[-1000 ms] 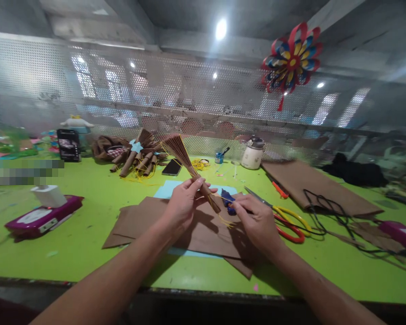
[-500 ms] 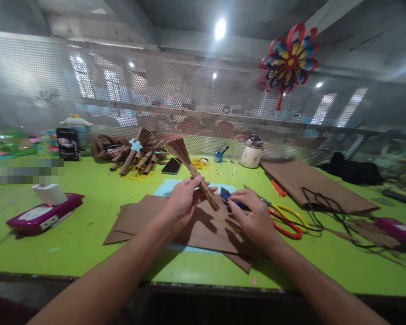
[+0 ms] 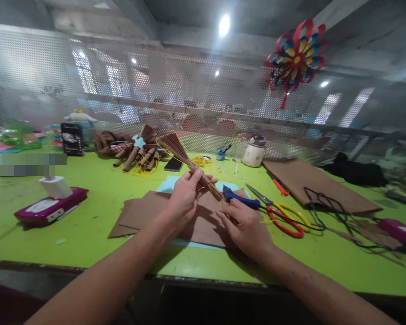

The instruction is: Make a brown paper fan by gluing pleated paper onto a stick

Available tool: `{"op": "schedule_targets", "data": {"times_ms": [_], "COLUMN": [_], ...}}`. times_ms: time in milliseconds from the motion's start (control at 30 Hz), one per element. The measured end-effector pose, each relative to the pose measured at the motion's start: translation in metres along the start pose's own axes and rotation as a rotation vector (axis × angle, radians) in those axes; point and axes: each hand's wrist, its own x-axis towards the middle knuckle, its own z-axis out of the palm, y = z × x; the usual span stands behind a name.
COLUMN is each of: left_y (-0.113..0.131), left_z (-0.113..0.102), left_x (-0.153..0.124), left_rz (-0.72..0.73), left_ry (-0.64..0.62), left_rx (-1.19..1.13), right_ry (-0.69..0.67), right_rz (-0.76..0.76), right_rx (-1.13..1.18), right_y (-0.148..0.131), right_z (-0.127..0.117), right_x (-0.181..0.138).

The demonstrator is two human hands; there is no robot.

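Observation:
My left hand [image 3: 186, 197] is closed round the narrow stem of a pleated brown paper fan [image 3: 179, 150], which opens up and to the left. A thin yellow string [image 3: 176, 159] runs along the fan. My right hand [image 3: 243, 225] is just right of the fan's lower end, fingers pinched near the string there; what they hold is too small to make out. Both hands are over brown paper sheets [image 3: 145, 214] on the green table [image 3: 88, 203]. A blue glue gun [image 3: 238, 197] lies just beyond my right hand.
Red-and-yellow scissors [image 3: 284, 216] lie to the right, beside black cords [image 3: 325, 207] and more brown paper [image 3: 311, 183]. A pile of finished fans [image 3: 138, 151], a phone [image 3: 173, 164], a white jar [image 3: 253, 152] and magenta boxes [image 3: 50, 207] stand around. A perforated screen backs the table.
My right hand has drawn back from the glue gun toward me and now sits at the fan's lower end. The left hand has kept its hold on the fan.

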Motion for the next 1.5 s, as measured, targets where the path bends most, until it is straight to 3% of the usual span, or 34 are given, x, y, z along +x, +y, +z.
{"op": "schedule_targets", "data": {"times_ms": [167, 333, 367, 467, 533, 733, 867, 1067, 1233, 1400, 1500], "left_y": [0.001, 0.002, 0.001, -0.001, -0.002, -0.004, -0.01, -0.015, -0.013, -0.014, -0.016], "left_z": [-0.001, -0.002, -0.002, -0.002, -0.001, 0.002, 0.001, 0.002, 0.002, 0.0, 0.001], "left_x": [0.003, 0.005, 0.005, 0.004, 0.003, -0.003, -0.003, -0.004, -0.004, -0.003, -0.005], "left_rz": [0.002, 0.016, 0.019, 0.026, 0.032, 0.036, 0.029, 0.05, 0.038, -0.002, -0.019], "left_ry": [0.048, 0.091, 0.097, 0.1, 0.089, 0.05, 0.035, 0.008, 0.001, -0.032, -0.075], "left_rx": [0.02, 0.005, -0.002, -0.019, -0.029, -0.04, -0.037, -0.064, -0.058, -0.032, -0.026], "right_ry": [0.032, 0.415, 0.433, 0.239, 0.132, 0.167, 0.124, 0.004, -0.01, -0.103, -0.146], "right_rz": [-0.052, -0.104, -0.138, -0.237, -0.221, -0.058, 0.055, 0.338, 0.183, -0.134, -0.238], "right_rx": [0.006, -0.046, -0.082, -0.165, -0.184, -0.144, -0.064, 0.21, 0.215, -0.099, -0.249], "right_y": [0.002, 0.005, 0.004, 0.001, 0.002, 0.009, 0.006, -0.005, -0.013, -0.016, -0.015], "right_z": [-0.002, -0.008, -0.008, -0.005, 0.001, 0.008, 0.006, 0.0, -0.005, -0.008, -0.008], "right_x": [-0.001, -0.002, -0.003, -0.004, -0.004, 0.0, 0.004, 0.011, 0.009, 0.002, 0.001]}}
